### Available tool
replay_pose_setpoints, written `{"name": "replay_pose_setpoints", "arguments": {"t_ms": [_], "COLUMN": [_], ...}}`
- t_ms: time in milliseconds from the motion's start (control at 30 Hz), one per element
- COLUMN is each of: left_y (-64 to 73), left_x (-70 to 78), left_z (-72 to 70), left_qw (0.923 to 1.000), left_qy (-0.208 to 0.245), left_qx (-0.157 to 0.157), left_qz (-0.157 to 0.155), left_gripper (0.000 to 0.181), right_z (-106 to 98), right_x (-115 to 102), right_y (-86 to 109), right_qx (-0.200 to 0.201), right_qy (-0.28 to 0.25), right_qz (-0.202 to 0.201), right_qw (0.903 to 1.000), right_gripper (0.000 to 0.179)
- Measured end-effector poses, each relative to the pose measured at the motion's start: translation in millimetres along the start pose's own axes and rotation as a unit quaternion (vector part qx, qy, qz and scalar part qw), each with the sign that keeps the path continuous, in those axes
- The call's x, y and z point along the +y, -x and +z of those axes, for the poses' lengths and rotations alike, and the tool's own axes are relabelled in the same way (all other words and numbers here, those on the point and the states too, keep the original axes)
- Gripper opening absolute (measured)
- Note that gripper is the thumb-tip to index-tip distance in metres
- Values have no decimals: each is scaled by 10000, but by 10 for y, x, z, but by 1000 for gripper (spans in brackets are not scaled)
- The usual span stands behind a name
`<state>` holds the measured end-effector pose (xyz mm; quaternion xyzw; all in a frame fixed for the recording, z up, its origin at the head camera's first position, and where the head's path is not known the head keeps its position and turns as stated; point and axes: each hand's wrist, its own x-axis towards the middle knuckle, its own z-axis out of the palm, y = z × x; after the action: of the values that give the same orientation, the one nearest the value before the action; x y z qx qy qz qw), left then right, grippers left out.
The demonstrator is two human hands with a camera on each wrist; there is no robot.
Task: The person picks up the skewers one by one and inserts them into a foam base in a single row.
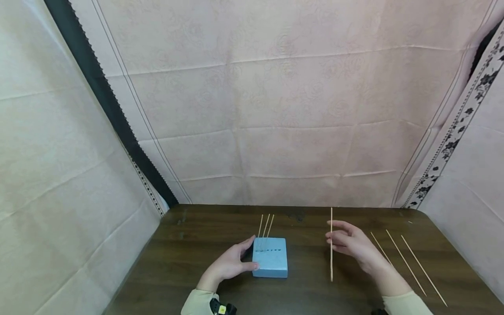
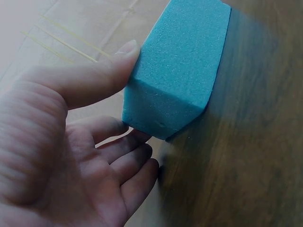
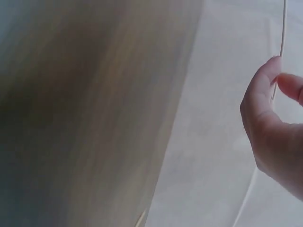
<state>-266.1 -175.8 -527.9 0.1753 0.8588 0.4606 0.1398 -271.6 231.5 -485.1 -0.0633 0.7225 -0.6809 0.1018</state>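
At lower centre of the head view, a left hand (image 1: 230, 264) steadied a blue foam block (image 1: 270, 257) on the tabletop (image 1: 189, 245), thumb and straight fingers (image 2: 137, 158) pressed against its sides. Three sticks (image 1: 266, 225) already stood in the block's far edge. To the right, the right hand (image 1: 352, 245) pinched a fourth stick (image 1: 331, 245) upright, well apart from the block. Three more sticks (image 1: 405, 262) lay on the tabletop at lower right, seemingly yet to be planted.
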Motion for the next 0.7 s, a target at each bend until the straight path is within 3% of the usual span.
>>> {"name": "replay_pose_setpoints", "arguments": {"t_ms": [367,700], "left_y": [10,3], "left_x": [2,6], "left_z": [-3,2], "left_qw": [9998,9999], "left_qy": [158,100], "left_qx": [-43,-9], "left_qz": [67,11], "left_gripper": [93,93], "right_z": [590,980], "right_x": [-140,-253], "right_y": [-186,-297], "right_qx": [411,621], "right_qy": [-749,-928], "right_qz": [-224,-581], "right_qw": [9961,9920], "right_gripper": [34,31]}}
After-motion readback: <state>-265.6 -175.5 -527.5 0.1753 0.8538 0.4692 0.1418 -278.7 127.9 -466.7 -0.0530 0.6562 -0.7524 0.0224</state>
